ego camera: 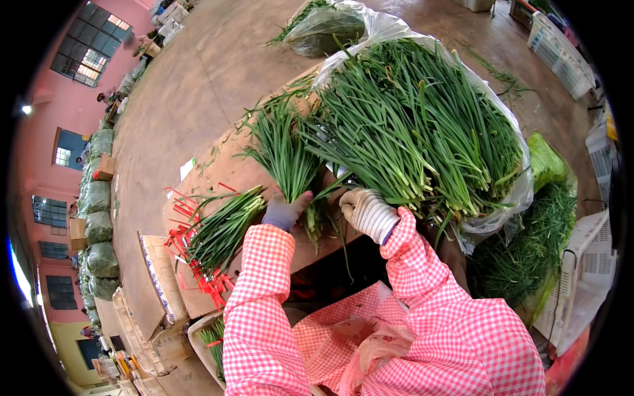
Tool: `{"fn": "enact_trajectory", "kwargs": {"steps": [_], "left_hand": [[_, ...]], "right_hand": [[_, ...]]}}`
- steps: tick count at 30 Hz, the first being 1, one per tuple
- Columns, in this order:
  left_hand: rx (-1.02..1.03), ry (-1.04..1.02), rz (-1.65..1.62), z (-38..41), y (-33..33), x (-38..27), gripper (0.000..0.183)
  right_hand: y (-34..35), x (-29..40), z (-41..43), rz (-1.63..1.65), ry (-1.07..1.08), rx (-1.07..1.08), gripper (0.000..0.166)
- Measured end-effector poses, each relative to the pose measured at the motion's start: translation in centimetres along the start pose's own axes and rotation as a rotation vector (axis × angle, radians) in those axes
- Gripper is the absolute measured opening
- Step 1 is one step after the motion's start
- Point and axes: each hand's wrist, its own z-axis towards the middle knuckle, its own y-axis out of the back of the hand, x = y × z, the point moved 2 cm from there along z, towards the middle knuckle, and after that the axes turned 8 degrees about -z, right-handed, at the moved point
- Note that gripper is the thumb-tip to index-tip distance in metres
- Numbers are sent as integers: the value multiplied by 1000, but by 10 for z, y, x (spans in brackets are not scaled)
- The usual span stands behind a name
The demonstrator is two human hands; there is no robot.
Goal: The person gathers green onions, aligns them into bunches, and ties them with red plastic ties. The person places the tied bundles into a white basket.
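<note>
My left hand [287, 208], in a greyish knit glove with bare thumb tip, grips a bunch of long green leafy stalks [285, 153], perhaps garlic chives, near its pale stem ends. To its right, my right hand [369, 213], in a striped knit glove, has its fingers curled beside a few loose leaves; whether it pinches any cannot be told. A large pile of the same greens [406, 123] lies on clear plastic sheeting [527, 183] at the right. Left of my hands, another bunch [228, 222] rests by red ties [185, 237] on the brown board [307, 257].
A white crate [584, 277] and a green sack [545, 163] of loose greens stand at the right. A tub [198, 336] with tied greens sits at the lower left. A plastic bag of greens [327, 29] lies beyond the board. Full bags [101, 227] line the far wall.
</note>
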Motion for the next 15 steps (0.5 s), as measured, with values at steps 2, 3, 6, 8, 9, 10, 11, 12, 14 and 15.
{"fn": "enact_trajectory", "kwargs": {"steps": [2, 3, 6, 8, 9, 10, 11, 12, 14, 15], "left_hand": [[53, 30, 210, 15, -8, 1, 97], [23, 29, 357, 11, -13, -11, 104], [-14, 85, 563, 2, -20, -46, 114], [-31, 97, 633, 8, -23, -41, 110], [-16, 90, 607, 8, -24, -42, 108], [0, 82, 582, 8, -25, -44, 106], [16, 73, 558, 6, -25, -43, 104], [15, 20, 486, 8, -20, -31, 99], [96, -60, 455, 24, -21, 14, 115], [78, -45, 563, 13, -23, 4, 123]], "right_hand": [[0, -1, -1, 114, 27, -71, 16], [-2, 1, -1, 124, 27, -62, 16], [10, 7, -1, 122, 15, 5, 19], [4, 4, -1, 172, 42, -82, 22], [4, 1, -1, 195, 46, -130, 24], [6, -1, 1, 191, -17, -30, 28], [-9, -8, 5, 113, 61, -47, 30], [-7, -6, 6, 156, 41, -47, 30], [1, -5, 6, 239, 2, -29, 33], [1, -8, 7, 253, -3, -50, 33]]}}
